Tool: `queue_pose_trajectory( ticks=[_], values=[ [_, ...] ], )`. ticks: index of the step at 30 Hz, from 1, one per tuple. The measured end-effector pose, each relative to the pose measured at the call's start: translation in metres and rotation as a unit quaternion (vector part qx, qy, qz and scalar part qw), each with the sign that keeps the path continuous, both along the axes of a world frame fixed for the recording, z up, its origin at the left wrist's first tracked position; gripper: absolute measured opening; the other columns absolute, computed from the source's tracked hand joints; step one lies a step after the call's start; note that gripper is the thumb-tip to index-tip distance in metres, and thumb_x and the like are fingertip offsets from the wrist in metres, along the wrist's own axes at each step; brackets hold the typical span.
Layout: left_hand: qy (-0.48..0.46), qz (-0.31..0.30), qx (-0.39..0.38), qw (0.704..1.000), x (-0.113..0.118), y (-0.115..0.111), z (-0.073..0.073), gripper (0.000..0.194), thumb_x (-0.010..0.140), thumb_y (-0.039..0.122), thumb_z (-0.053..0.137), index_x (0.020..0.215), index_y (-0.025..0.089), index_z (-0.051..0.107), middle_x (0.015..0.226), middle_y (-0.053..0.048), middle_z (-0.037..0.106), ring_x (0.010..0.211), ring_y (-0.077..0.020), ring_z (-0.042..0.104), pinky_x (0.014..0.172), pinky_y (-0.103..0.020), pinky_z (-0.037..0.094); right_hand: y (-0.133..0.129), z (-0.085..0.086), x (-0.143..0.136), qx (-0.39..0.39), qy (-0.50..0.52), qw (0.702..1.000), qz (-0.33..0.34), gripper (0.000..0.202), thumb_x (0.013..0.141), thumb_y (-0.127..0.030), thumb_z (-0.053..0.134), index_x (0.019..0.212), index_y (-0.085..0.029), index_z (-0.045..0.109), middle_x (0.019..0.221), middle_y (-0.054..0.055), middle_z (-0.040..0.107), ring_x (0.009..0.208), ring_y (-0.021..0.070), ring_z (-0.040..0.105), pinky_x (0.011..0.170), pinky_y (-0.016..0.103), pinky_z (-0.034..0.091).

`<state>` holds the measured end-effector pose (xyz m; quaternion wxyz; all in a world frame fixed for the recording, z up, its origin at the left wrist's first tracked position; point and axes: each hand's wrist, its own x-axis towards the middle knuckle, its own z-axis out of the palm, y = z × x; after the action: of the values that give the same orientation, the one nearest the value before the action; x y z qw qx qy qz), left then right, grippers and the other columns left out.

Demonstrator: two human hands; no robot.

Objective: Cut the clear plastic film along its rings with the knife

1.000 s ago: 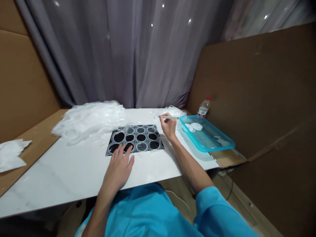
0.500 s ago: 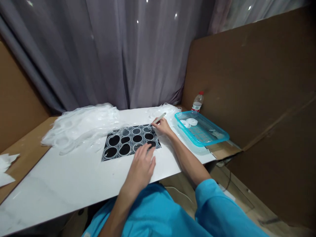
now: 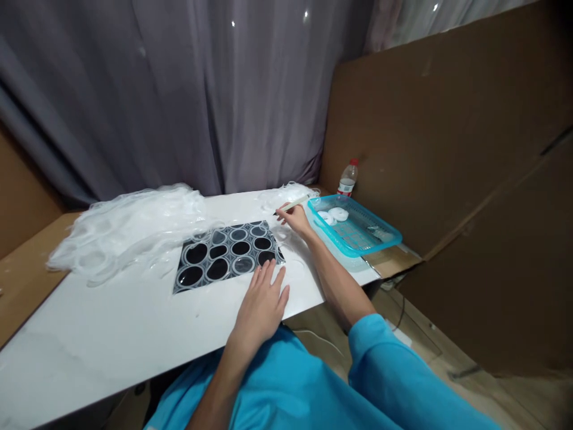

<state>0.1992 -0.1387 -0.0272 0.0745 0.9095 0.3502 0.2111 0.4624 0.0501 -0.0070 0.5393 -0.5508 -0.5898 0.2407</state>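
A dark sheet patterned with pale rings lies flat on the white table. My left hand rests with its fingers spread at the sheet's near right edge, holding nothing. Past the sheet's far right corner, my right hand grips a pale pen-like tool, its dark tip pointing left. The tip appears just off the sheet.
A heap of translucent white film covers the back left, with a smaller one behind my right hand. At the right stand a blue basket holding white rings and a bottle. Cardboard walls flank the table.
The view has shifted a little. My right hand has lifted off the sheet's far right corner with the tool, now tilted flatter. My left hand has slid slightly off the sheet toward its near right edge.
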Motion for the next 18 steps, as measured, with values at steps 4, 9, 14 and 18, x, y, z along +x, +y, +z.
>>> queue_pose_trajectory(
  ticks=[4,9,14,18],
  values=[
    [0.005,-0.005,0.0,1.0,0.0,0.001,-0.001,0.056,0.117,0.04,0.037,0.168,0.018,0.048,0.18,-0.014,0.037,0.169,-0.0324,0.032,0.137,-0.056,0.031,-0.005,-0.005,-0.001,-0.049,-0.04,0.996,0.061,0.022,0.081,-0.035,0.085,0.08,-0.016,0.075,0.071,0.006,0.076,0.058,0.0179,0.067,0.052,0.025,0.051],
    [-0.003,-0.009,-0.001,1.0,-0.001,0.002,-0.002,0.055,0.117,0.038,0.038,0.168,0.02,0.047,0.18,-0.014,0.037,0.169,-0.0323,0.031,0.136,-0.057,0.032,-0.005,-0.01,0.002,-0.061,-0.081,0.993,0.065,0.01,0.074,-0.022,0.084,0.077,-0.015,0.078,0.071,0.003,0.077,0.068,0.0165,0.068,0.061,0.022,0.05],
    [0.001,-0.012,-0.005,1.0,-0.002,0.002,-0.001,0.055,0.117,0.038,0.038,0.167,0.019,0.048,0.18,-0.014,0.036,0.169,-0.0323,0.031,0.136,-0.057,0.032,-0.004,-0.014,0.008,-0.056,-0.112,0.989,0.077,0.013,0.078,-0.026,0.082,0.08,-0.014,0.08,0.074,0.005,0.078,0.068,0.018,0.068,0.063,0.026,0.052],
    [0.003,-0.011,-0.012,1.0,-0.002,0.002,0.0,0.055,0.117,0.039,0.038,0.167,0.019,0.049,0.181,-0.014,0.036,0.169,-0.0329,0.031,0.137,-0.057,0.031,-0.002,-0.016,0.01,-0.057,-0.14,0.985,0.078,0.015,0.082,-0.028,0.08,0.084,-0.013,0.082,0.078,0.006,0.079,0.071,0.0194,0.07,0.065,0.026,0.052]
  ],
)
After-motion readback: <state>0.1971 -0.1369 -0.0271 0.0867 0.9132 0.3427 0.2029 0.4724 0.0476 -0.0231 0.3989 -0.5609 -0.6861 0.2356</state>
